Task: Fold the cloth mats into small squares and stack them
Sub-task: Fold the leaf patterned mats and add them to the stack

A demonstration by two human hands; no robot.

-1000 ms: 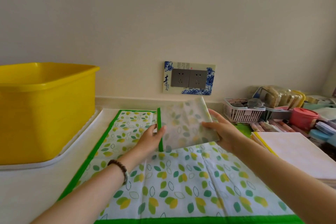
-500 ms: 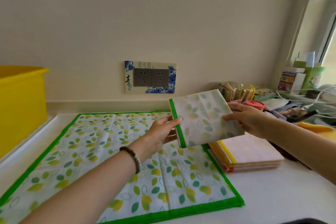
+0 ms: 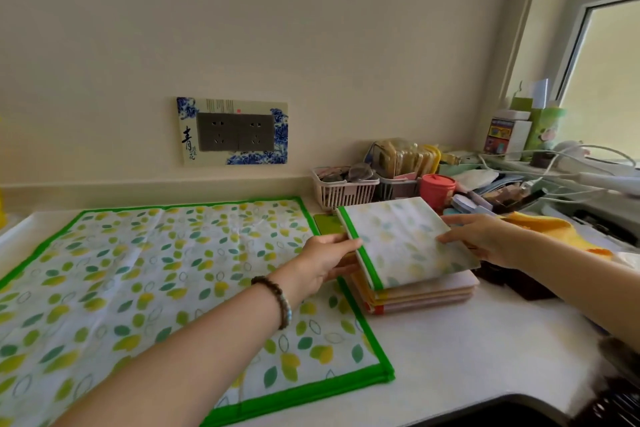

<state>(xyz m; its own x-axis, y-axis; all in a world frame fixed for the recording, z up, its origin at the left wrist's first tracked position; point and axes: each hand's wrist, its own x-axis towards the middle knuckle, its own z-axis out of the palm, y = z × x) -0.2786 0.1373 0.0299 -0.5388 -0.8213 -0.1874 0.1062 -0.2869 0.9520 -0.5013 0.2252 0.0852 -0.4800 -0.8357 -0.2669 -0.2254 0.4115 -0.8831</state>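
Observation:
A folded square mat (image 3: pixel 401 243) with pale leaf print and a green edge rests on top of a stack of folded mats (image 3: pixel 426 296) at the right of the counter. My left hand (image 3: pixel 325 262) grips its green left edge, thumb on top. On its right edge lies my right hand (image 3: pixel 485 239), fingers flat on top. A large unfolded leaf-print mat (image 3: pixel 156 288) with a green border lies spread on the counter to the left, under my left forearm.
A white slatted basket (image 3: pixel 343 189), a red lidded jar (image 3: pixel 437 188) and packets crowd the wall behind the stack. Yellow cloth (image 3: pixel 554 230), cables and boxes lie at the right below the window. A dark sink edge (image 3: pixel 485 412) runs along the bottom right.
Both hands carried the folded mat to the right and lowered it onto the stack. The view turned right, and the yellow tub left the picture.

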